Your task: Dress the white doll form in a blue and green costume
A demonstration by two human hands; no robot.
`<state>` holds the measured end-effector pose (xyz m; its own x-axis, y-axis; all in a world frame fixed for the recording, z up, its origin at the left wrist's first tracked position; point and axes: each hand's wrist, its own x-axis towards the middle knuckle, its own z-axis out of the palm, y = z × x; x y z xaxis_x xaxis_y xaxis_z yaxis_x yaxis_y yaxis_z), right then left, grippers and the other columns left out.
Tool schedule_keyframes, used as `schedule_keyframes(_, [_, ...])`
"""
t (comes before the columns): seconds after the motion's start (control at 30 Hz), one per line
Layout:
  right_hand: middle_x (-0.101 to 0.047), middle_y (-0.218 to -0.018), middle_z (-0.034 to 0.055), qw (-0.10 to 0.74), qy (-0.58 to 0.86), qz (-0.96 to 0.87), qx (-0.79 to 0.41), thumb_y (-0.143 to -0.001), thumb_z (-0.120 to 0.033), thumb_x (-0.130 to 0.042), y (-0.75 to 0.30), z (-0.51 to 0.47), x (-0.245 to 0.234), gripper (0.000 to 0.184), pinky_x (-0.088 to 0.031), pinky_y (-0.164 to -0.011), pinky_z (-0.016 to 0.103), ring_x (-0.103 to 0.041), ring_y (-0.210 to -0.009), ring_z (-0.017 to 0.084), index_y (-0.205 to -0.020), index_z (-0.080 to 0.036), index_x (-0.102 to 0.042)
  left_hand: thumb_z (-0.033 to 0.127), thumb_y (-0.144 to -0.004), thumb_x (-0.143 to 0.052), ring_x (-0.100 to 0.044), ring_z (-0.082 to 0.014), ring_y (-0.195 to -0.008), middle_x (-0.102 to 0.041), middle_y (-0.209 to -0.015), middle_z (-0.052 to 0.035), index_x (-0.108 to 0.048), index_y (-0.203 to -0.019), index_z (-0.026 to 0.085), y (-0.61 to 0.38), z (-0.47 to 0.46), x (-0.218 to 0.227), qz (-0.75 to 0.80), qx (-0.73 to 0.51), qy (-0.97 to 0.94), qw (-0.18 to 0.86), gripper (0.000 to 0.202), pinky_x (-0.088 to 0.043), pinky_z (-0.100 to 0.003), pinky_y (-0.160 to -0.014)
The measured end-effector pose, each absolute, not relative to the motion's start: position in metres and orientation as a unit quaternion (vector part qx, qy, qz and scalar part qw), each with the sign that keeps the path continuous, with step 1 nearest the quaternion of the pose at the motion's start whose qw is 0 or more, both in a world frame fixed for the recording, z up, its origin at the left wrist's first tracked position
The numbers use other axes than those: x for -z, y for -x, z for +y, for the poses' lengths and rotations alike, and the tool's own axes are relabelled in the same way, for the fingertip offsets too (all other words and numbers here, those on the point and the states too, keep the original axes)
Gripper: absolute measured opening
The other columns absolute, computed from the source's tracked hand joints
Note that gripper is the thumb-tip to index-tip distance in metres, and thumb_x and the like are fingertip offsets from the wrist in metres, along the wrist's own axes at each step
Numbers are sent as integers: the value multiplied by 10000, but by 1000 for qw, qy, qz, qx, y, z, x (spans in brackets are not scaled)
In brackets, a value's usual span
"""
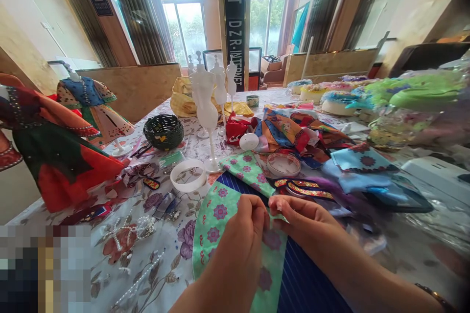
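My left hand (244, 234) and my right hand (301, 217) meet at the table's near middle, both pinched on a green cloth with pink flowers (216, 220). The green cloth borders a dark blue striped fabric (301, 279) that lies under my forearms. The fingertips of the two hands nearly touch over the cloth's edge. A bracelet shows on my right wrist (435, 296).
White doll mannequins (206, 102) stand mid-table, with a dark woven basket (163, 131), a white ring-shaped tub (189, 175), ribbon spools (283, 164) and piled coloured fabrics (293, 132). Dressed doll forms (55, 142) stand at the left. Pearl strings (132, 234) lie on the floral tablecloth.
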<state>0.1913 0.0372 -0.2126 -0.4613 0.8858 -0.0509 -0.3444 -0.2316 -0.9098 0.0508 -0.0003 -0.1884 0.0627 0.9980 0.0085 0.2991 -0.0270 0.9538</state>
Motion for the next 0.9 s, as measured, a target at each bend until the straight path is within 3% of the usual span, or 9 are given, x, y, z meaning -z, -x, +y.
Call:
schedule_keyframes(0.1, [-633, -786, -28, 455, 326, -508, -655, -839, -394, -628, -194, 37, 212, 149, -440, -695, 172, -551, -727, 75, -839, -264, -700, 417, -945, -318, -433, -104, -573, -459, -675, 29, -418, -796, 216, -51, 0, 191, 532, -418, -556, 484, 269, -341, -249, -539])
schedule_keyframes(0.23, [-654, -916, -18, 515, 342, -625, -476, -835, -332, -636, -198, 37, 210, 82, -485, -733, 190, -605, -868, 113, -835, -304, -713, 346, -937, -370, -452, -91, -604, -455, -666, 33, -421, -780, 193, -54, 3, 189, 457, -458, -500, 576, 225, -386, -251, -616])
schedule_keyframes(0.4, [-661, -909, -25, 542, 337, -714, -288, -826, -249, -646, -201, 35, 210, 98, -495, -784, 200, -620, -911, 118, -865, -320, -700, 335, -906, -464, -424, -89, -614, -452, -669, 26, -439, -775, 177, -54, 5, 187, 370, -491, -443, 652, 208, -390, -245, -599])
schedule_keyframes(0.9, [-710, -849, -4, 538, 344, -725, -257, -800, -223, -675, -199, 30, 205, 108, -553, -708, 277, -671, -803, 170, -827, -319, -720, 305, -931, -433, -413, -92, -638, -432, -671, 27, -446, -785, 174, -53, 3, 189, 352, -491, -446, 660, 197, -373, -248, -596])
